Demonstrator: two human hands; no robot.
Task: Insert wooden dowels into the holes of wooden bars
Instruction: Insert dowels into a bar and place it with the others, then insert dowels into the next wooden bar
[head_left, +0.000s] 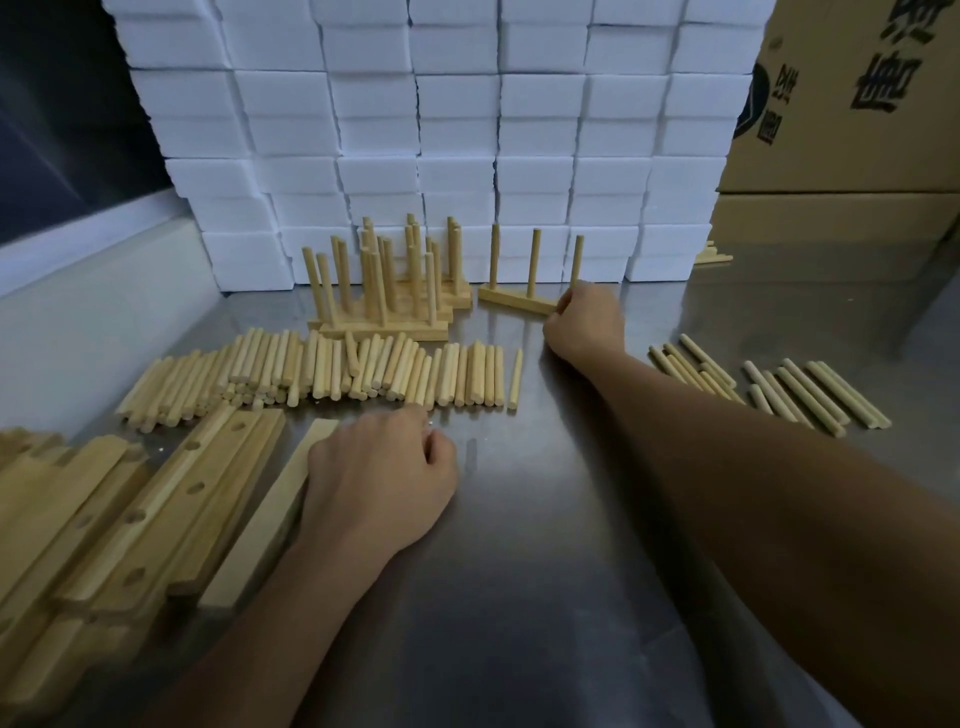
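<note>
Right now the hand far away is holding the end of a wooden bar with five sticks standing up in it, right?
Not quite: the bar has three dowels standing in it, not five. The head view shows them clearly. The right hand does grip the bar's end.

Left hand (379, 483) fingers (curled under) hidden

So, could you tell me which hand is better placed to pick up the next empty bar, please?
Probably the left hand: it rests against the loose bars with empty holes. The right hand is far off, gripping the finished three-dowel bar.
</note>
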